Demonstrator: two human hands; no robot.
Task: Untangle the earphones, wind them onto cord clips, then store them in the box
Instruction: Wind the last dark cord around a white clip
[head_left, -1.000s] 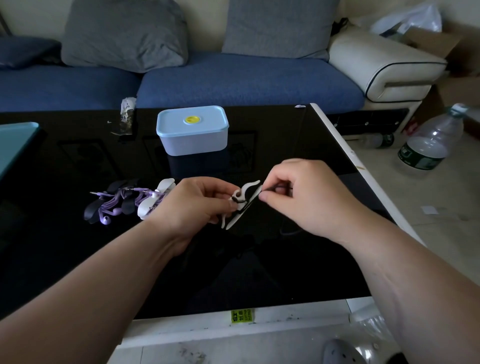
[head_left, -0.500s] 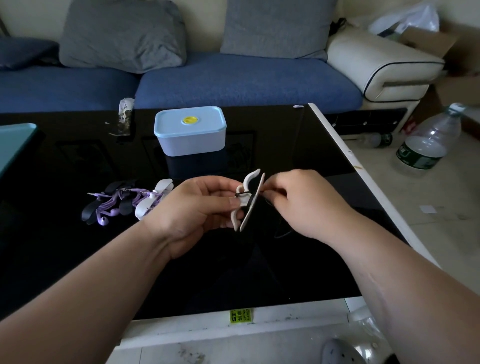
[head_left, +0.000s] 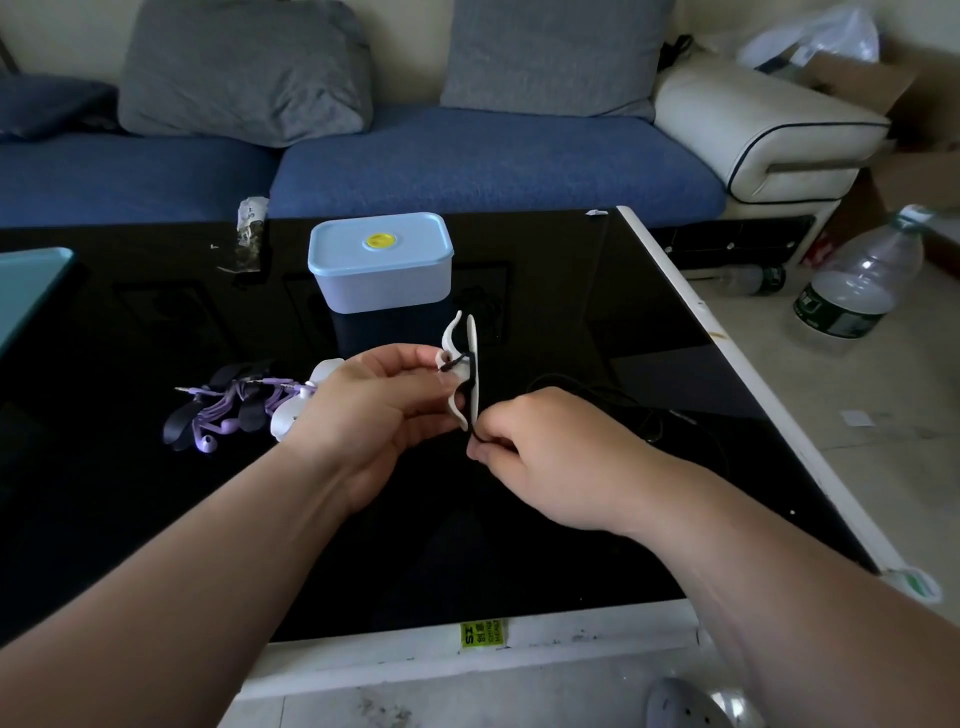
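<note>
Left hand (head_left: 384, 410) holds a white cord clip (head_left: 464, 371) upright above the black table (head_left: 597, 312), just in front of the closed box (head_left: 379, 262). Right hand (head_left: 550, 457) pinches the black earphone cord (head_left: 471, 410) at the clip's lower end.

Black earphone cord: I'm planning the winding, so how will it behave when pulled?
Probably floppy: the black cord lies in loose loops on the table beside the right hand. Likely light and thin, so it may slip off the white clip unless kept taut.

The head-worn camera looks forward and down, close over the black table (head_left: 467, 571), toward the blue sofa (head_left: 493, 156).
</note>
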